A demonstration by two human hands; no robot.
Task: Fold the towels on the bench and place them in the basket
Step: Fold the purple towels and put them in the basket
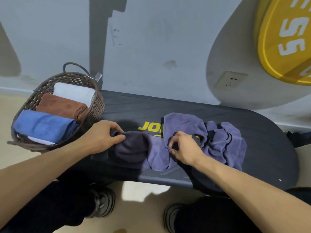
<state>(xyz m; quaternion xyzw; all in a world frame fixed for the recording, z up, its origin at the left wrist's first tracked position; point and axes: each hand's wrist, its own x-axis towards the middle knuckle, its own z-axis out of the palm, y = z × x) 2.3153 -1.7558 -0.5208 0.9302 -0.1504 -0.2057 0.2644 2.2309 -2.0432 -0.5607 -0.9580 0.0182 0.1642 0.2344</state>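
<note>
Purple towel (193, 140) sits bunched mid-table (252, 165), basket (97, 105) at 10 o'clock, left hand (102, 137) pinching its 9 o'clock corner and right hand (183, 148) pinching an edge, so I'd pull it taut before folding.

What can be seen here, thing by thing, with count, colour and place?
purple towel: one, purple, crumpled on the bench
bench: one, dark grey with yellow lettering, along the wall
basket: one, brown wicker, at the bench's left end
folded towels: three in the basket, white, brown, blue
wall socket: one, white, on the wall
yellow sign: one, upper right
shoes: two, dark, on the floor
left hand: grips the towel's left end
right hand: pinches the towel's edge
</note>
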